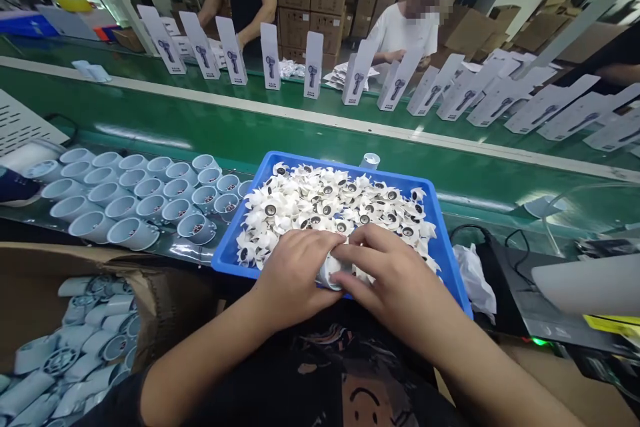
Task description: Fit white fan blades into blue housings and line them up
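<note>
A pale blue cylindrical plastic housing is between my hands, over the near edge of the blue tray. My left hand wraps round it from the left. Curled fingers of my right hand press at its right side and open end; whether they also hold a small part inside is hidden. Beneath and beyond my hands, the tray is heaped with white fan impellers that have dark round hubs.
Rows of pale blue housings, some with small parts inside, stand left of the tray. A carton holds more. Across the green conveyor stand several white boxes. Two people work opposite. Dark equipment sits at right.
</note>
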Tool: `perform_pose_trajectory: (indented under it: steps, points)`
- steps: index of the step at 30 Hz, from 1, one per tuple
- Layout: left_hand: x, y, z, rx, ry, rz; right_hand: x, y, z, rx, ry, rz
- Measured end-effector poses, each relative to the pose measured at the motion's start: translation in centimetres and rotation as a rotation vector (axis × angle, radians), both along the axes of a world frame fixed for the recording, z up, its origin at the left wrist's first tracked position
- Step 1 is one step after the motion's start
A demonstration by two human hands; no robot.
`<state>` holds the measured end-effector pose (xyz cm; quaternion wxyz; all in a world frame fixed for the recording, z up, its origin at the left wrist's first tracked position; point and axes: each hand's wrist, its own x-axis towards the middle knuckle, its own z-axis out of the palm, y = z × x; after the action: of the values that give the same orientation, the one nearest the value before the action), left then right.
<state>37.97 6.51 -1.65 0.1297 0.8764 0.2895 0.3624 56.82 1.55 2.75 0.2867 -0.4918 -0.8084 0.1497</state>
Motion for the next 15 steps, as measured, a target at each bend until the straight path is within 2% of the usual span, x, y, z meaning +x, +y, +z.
perform_pose_trajectory:
  steps: [5,9,12,15]
  points:
    - [1.1,-0.5,-0.3,0.088,0.007,0.07,-0.6,0.9,-1.0,0.058,-0.021,-0.048]
    - [1.0,0.2,1.2,0.02,0.035,-0.013,1.1,0.6,-1.8,0.149,0.145,0.01]
    - [-0.2,3.0,3.4,0.011,0.115,0.019,4.2,-1.1,-2.7,0.244,0.259,-0.038]
    - [-1.0,8.3,5.7,-0.08,0.194,0.138,7.2,-3.4,-4.3,0.233,0.305,-0.224]
